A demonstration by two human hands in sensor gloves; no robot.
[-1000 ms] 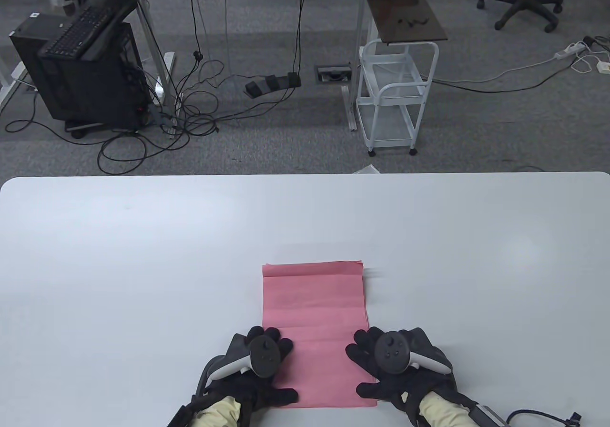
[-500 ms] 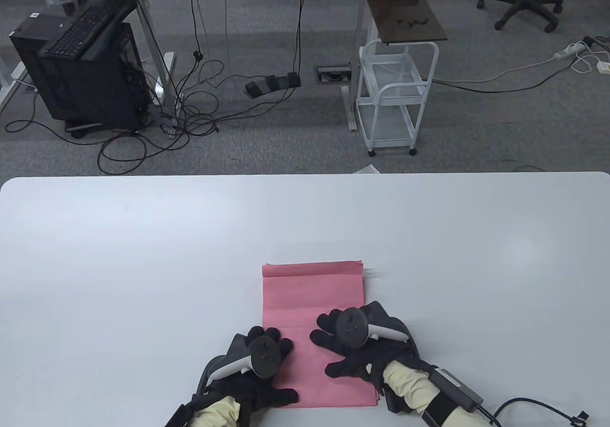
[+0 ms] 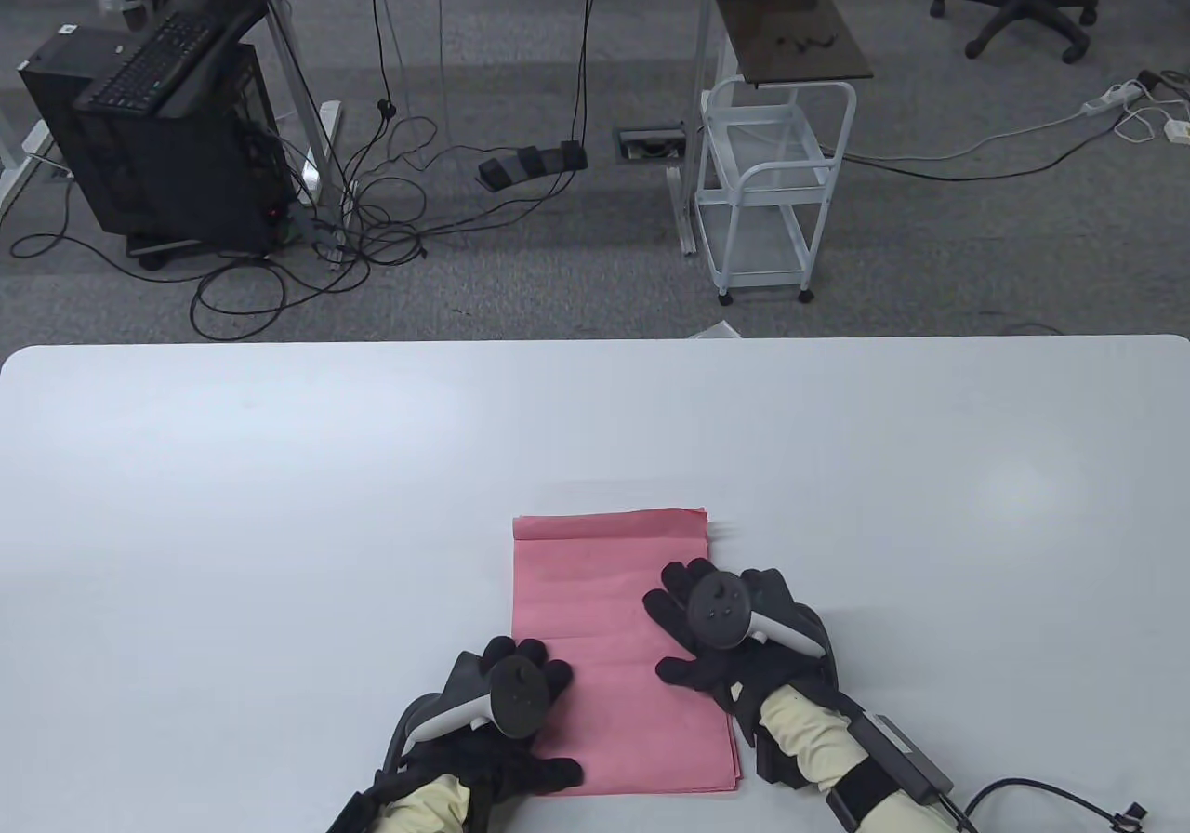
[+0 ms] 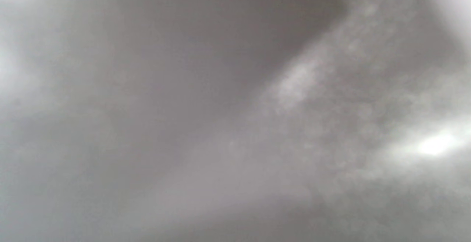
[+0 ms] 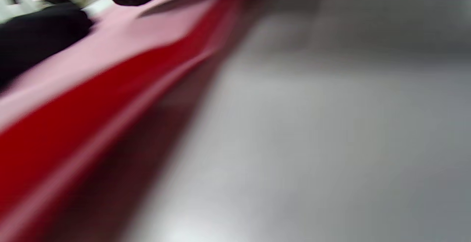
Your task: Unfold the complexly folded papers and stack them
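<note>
Risk: pink paper (image 3: 609, 610) may skid or crumple if right hand (image 3: 720, 633), flat w/ fingers spread, drags it; left hand (image 3: 507, 712), flat too, pins its near-left corner.

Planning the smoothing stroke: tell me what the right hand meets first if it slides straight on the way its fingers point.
The right hand points up-left across the pink paper. It would meet only more paper, then its far edge and bare table. The way looks free.

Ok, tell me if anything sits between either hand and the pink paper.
Nothing visible does. The left hand rests on the pink paper at its near left corner, and the right hand lies flat on its right side.
</note>
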